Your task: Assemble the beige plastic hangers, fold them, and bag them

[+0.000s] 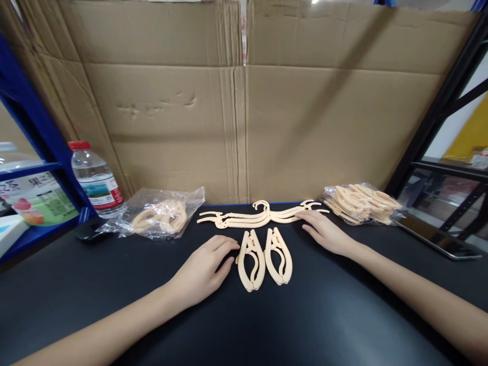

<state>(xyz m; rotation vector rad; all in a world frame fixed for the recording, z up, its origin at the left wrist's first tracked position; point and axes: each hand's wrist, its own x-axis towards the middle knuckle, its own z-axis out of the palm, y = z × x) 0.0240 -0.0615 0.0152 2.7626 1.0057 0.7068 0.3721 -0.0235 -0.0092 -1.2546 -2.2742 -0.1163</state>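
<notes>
Two folded cream plastic hangers (265,258) lie side by side on the black table (267,325). My left hand (204,269) rests flat just left of them, fingers apart, fingertips touching the left one. Behind them lie unfolded cream hangers (259,217), stacked and spread wide. My right hand (324,233) lies open on the table, its fingertips at the right end of those unfolded hangers. Neither hand grips anything.
A clear bag with folded hangers (158,217) lies at the back left, another bag of hangers (360,203) at the back right. A water bottle (95,178) stands by the blue shelf (34,168). A phone (434,236) lies far right. Cardboard (244,101) walls the back.
</notes>
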